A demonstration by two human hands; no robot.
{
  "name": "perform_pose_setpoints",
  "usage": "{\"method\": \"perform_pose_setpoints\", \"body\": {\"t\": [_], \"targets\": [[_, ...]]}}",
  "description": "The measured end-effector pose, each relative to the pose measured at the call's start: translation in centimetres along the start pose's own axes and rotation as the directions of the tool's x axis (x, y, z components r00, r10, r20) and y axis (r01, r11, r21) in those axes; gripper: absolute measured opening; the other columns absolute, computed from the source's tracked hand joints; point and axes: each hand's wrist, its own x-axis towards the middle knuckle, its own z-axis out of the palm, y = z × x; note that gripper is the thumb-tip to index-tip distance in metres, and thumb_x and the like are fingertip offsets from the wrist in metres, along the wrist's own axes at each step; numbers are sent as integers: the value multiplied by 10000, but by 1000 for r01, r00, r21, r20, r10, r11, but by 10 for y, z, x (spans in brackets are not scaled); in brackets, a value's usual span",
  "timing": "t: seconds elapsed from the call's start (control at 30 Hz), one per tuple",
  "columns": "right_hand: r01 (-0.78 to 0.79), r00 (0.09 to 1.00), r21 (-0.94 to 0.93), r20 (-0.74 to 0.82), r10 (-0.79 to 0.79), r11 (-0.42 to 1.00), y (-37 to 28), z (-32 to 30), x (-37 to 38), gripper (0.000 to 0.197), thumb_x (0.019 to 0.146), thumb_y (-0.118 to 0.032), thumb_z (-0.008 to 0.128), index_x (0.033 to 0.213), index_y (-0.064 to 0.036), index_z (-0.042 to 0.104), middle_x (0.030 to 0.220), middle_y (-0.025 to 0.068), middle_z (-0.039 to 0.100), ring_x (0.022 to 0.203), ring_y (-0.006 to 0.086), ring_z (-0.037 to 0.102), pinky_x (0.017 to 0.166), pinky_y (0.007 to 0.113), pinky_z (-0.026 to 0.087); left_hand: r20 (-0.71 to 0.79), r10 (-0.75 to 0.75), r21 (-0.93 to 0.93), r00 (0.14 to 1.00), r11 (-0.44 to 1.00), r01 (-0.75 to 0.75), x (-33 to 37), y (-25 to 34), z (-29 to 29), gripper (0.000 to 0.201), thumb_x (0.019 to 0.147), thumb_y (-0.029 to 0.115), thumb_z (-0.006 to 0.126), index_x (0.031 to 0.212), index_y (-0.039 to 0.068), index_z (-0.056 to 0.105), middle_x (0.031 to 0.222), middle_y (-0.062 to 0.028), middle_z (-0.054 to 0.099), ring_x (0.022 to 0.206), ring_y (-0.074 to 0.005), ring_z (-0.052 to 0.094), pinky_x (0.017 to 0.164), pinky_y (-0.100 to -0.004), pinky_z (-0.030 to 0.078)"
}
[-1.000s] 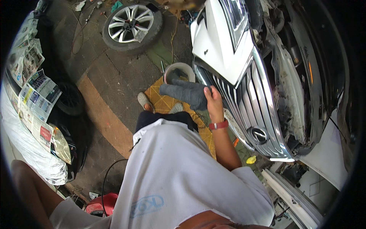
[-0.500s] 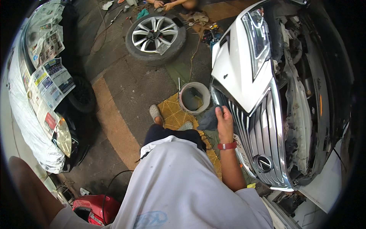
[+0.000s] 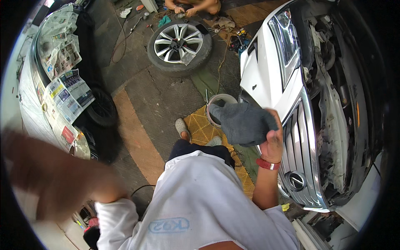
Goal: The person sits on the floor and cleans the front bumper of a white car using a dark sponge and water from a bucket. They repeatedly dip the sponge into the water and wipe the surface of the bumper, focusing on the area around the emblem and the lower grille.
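Observation:
My right hand (image 3: 273,139), with a red band at the wrist, grips the edge of a dark grey cloth (image 3: 245,124). The thumb presses on the cloth's right side, and the rest spreads out to the left, bunched. Behind the cloth stands a round bucket (image 3: 222,98), partly covered by it. Close on the right is the chrome grille (image 3: 303,154) of a white car (image 3: 260,79). My left arm and hand (image 3: 46,179) are smeared by motion at the left edge; no fingers can be made out.
A wheel with a tyre (image 3: 160,66) lies on the floor ahead. On the left, newspaper (image 3: 68,93) and plastic sheeting cover another car. Yellow mats (image 3: 198,123) lie at my feet. Beyond the wheel, another person's hands (image 3: 185,11) work low down. The white car's front is opened up.
My right hand has lifted the cloth from beside the grille, up before the bucket. My left arm has swung further into view, blurred. The whole view has shifted slightly.

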Motion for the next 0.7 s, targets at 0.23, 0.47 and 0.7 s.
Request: {"method": "perform_pose_setpoints", "body": {"t": [0.23,0.47,0.7], "targets": [[-110,889,-603,296,349,790,29,33,22,426,1008,-65,700,1422,-7,622,1301,97,713,1189,163,665,1059,328,518,762,-449,-32,466,693,720,-268,-9,126,784,834,60,832,1551,112,519,1597,-196,503,1471,-389,478,1246,-503,355],[-213,963,-436,59,264,874,12,6,49,320,1003,-69,717,1318,-21,677,1219,74,747,1110,164,693,1003,324,545,961,-260,136,-92,157,978,-310,-8,126,495,921,169,833,1354,58,623,1383,-133,640,1336,-260,577,1149,-428,445],[-231,945,-269,-292,150,935,30,-42,60,249,1002,-112,767,1207,-7,673,1132,56,731,1032,148,684,956,301,554,820,-546,-4,-169,-302,953,-317,-43,104,149,988,84,753,1089,131,654,1004,50,673,926,-63,632,890,-251,506]]}}
